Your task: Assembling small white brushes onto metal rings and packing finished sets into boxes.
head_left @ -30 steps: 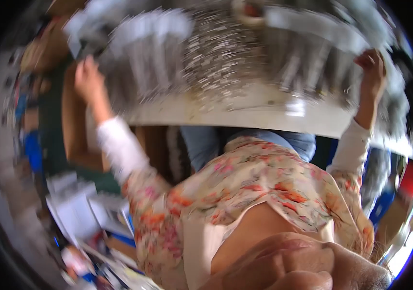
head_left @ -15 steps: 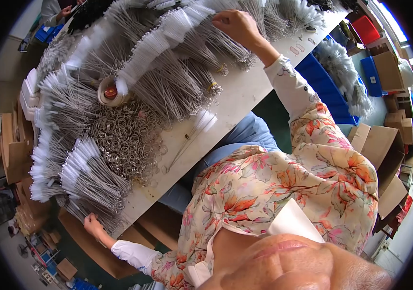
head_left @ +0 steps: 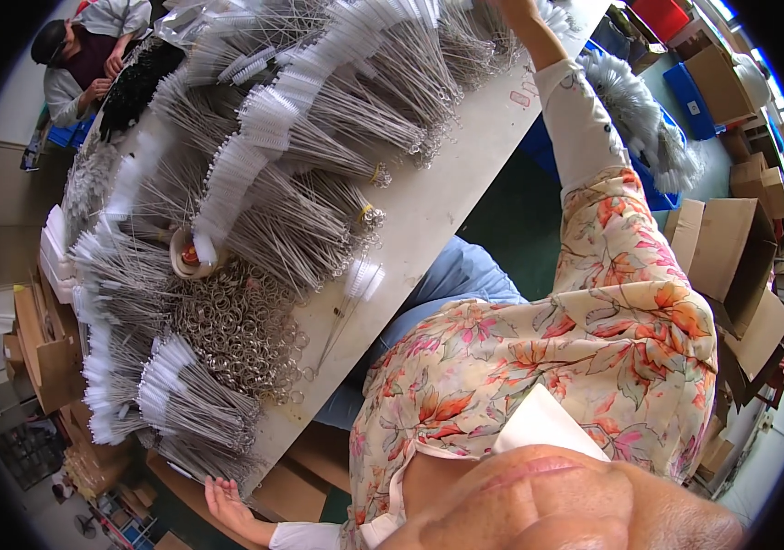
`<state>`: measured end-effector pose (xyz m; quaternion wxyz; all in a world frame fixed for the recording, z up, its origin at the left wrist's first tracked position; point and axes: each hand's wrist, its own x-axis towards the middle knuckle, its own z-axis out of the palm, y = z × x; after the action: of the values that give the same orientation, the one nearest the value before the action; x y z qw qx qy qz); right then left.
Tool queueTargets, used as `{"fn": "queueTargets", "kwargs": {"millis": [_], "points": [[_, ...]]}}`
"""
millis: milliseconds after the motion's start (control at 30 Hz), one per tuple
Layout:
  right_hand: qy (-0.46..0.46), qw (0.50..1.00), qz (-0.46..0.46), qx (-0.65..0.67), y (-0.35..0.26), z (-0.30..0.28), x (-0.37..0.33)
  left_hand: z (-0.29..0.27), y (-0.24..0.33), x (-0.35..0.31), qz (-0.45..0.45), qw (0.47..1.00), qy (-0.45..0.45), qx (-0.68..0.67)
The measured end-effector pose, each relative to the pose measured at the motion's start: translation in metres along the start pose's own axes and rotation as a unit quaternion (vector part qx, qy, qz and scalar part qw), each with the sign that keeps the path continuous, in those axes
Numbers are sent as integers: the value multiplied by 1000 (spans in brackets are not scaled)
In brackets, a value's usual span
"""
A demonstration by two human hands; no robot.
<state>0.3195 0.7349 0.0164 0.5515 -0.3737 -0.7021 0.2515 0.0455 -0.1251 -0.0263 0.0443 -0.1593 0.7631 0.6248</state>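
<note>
My left hand (head_left: 229, 506), open with its fingers spread, is at the table's lower left corner, just beside the ends of a bundle of white-bristled wire brushes (head_left: 192, 390). My right arm stretches to the far edge of the view; only the base of my right hand (head_left: 515, 9) shows and its fingers are cut off. It is nearest the far row of wire brushes (head_left: 410, 69). A heap of metal rings (head_left: 243, 316) lies between the bundles, by a round cream container (head_left: 192, 255) with something red inside. A few loose brushes (head_left: 363, 280) lie near the table's front edge.
Across the table (head_left: 465, 147) at upper left, a person (head_left: 99, 60) handles things beside black brushes (head_left: 140, 87). A blue bin (head_left: 653, 188) with white brushes stands at right, near open cardboard boxes (head_left: 729, 257). Another carton (head_left: 48, 348) stands at left.
My right hand has moved farther up, mostly out of view. My left hand's fingers have spread, away from the brush ends. The view has shifted, showing more of the other person.
</note>
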Motion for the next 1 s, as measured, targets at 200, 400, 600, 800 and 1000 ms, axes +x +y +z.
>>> {"fn": "queueTargets", "kwargs": {"millis": [200, 400, 600, 800, 1000], "points": [[-190, 922, 69, -329, 78, -1, -2, 17, -1, -25, 13, 1000, 11, 12], [-187, 916, 182, -305, 127, -11, 13, 45, 17, -39, 83, 995, 62, -11], [27, 991, -56, 121, -25, -18, 8, 121, 51, -69, 132, 942, -149, -269], [-335, 784, 93, 515, -182, 66, -174, 285, 76, -165, 181, 928, -307, -112], [-553, 724, 90, 404, -248, 71, -270, 356, 59, -184, 478, 820, -316, 3]]}}
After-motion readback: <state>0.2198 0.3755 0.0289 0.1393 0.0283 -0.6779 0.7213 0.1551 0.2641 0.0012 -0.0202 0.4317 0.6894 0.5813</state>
